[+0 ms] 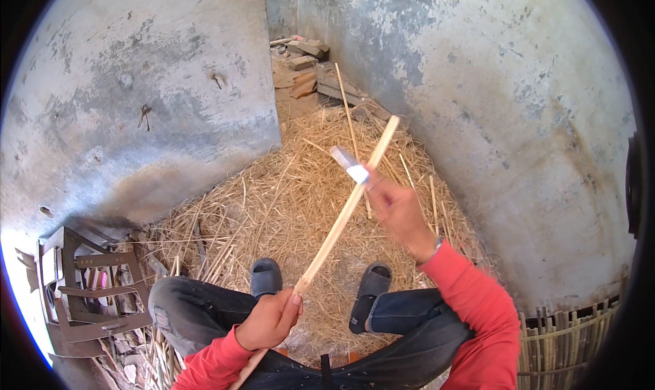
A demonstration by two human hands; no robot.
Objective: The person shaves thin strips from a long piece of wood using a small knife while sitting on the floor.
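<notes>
A long, pale strip of split wood or bamboo (pixel 334 232) slants up from my lap toward the far right. My left hand (pixel 268 318) is wrapped around its lower part, above my left thigh. Close to the strip's upper end, my right hand (pixel 397 209) is closed on a knife (pixel 346 159). The short, bright blade points up and left and crosses the strip, somewhat smeared by motion. Most of the knife's handle is hidden by my fingers. From this view I cannot tell whether the edge touches the wood.
Shavings and thin strips (pixel 273 206) cover the floor between two worn walls. A dark slatted frame (pixel 102 291) stands at left, beside more sticks. Bricks and tiles (pixel 303 63) lie at the far gap. A slatted basket (pixel 566 342) is at lower right.
</notes>
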